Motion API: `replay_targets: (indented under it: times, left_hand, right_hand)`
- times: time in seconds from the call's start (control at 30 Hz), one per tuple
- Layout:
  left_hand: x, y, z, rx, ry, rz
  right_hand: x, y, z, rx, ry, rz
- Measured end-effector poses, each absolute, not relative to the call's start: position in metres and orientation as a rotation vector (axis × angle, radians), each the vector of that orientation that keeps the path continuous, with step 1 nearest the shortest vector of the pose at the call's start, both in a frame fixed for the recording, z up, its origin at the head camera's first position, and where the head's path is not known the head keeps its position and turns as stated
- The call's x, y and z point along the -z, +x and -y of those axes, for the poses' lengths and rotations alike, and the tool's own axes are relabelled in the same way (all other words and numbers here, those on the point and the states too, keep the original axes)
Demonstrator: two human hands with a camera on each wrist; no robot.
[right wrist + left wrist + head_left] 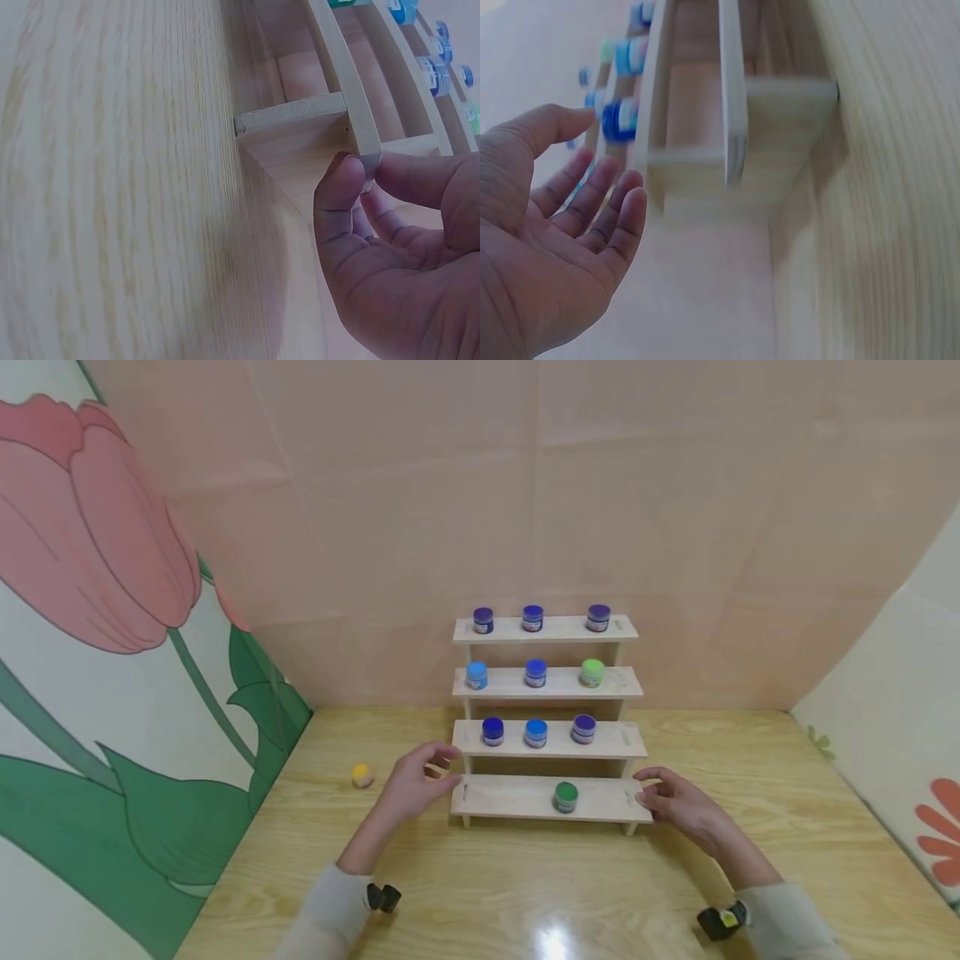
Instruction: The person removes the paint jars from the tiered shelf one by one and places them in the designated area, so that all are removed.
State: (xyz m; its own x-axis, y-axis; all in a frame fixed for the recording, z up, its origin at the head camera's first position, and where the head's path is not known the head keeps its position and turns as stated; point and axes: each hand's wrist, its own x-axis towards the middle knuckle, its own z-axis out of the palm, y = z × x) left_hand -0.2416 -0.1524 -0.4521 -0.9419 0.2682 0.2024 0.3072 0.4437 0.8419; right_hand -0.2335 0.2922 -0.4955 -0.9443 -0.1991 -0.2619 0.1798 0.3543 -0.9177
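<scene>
A four-step wooden display rack stands on the table, with small lidded jars on its steps. One green jar sits on the lowest step, right of its middle. My right hand pinches that step's right end; the right wrist view shows thumb and finger on either side of the board's corner. At the rack's left end, my left hand is held with loosely bent fingers, nothing in it. In the left wrist view this hand appears apart from the lowest board.
Each upper step bears three jars, among them a dark blue jar, a light blue jar, a light green jar and a purple jar. A yellow-topped jar is on the table left of my left hand. A wall rises behind.
</scene>
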Motion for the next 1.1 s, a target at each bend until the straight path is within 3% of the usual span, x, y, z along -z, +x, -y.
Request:
replay_targets:
  times: [0.37,1.1]
  left_hand:
    - [0.453,-0.236,0.104,1.623,-0.732,2.641]
    - [0.459,-0.238,0.039,1.666,-0.838,2.713]
  right_hand:
    - [0.498,-0.232,-0.291,1.694,0.019,-2.223]
    - [0.496,-0.233,-0.290,1.714,0.015,-2.203]
